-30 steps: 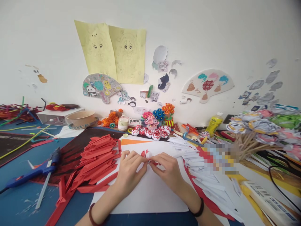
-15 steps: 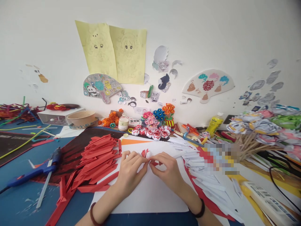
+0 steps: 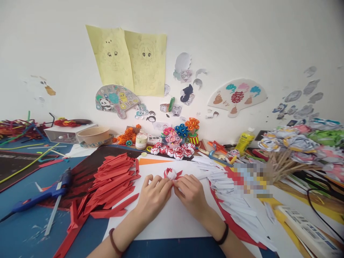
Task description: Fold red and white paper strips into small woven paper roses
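A small red and white paper flower (image 3: 171, 173) is pinched between my two hands, over a white sheet of paper (image 3: 172, 222). My left hand (image 3: 155, 193) grips its near left side with closed fingertips. From the right, the fingers of my right hand (image 3: 190, 191) close on the same flower, near a red strip that sticks out of it. The fingertips hide its near edge. Left of my hands lies a heap of folded red paper strips (image 3: 114, 181); folded white paper strips (image 3: 228, 193) spread out on the right.
Several finished red and white flowers (image 3: 179, 153) stand behind the sheet. A blue glue gun (image 3: 53, 190) lies at the left. Paper flowers on sticks (image 3: 292, 143) and a white box (image 3: 309, 231) are at the right. The wall (image 3: 228, 43) rises behind the table.
The flower has turned, so more of its white petals and a red strip on its right now show. Both hands have shifted slightly and their fingertips have drawn closer together.
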